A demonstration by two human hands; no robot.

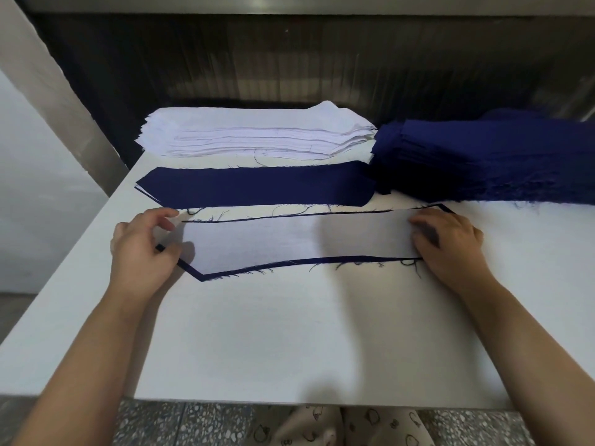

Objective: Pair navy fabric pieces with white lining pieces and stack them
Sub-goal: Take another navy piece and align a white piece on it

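A white lining piece (299,243) lies on top of a navy fabric piece (225,274), whose dark edges frame it. My left hand (145,249) rests on the left end of this pair, fingers loosely curled at the corner. My right hand (447,246) presses flat on the right end. Behind the pair lies a navy piece (257,186) on top of a white sliver, a stacked pair. At the back stand a pile of white lining pieces (257,133) and, to its right, a pile of navy pieces (483,159).
The white table (306,342) ends at a front edge close to my body. Its left edge runs diagonally beside a grey metal beam (64,101). A dark wall stands behind the piles. Loose navy threads lie around the pieces.
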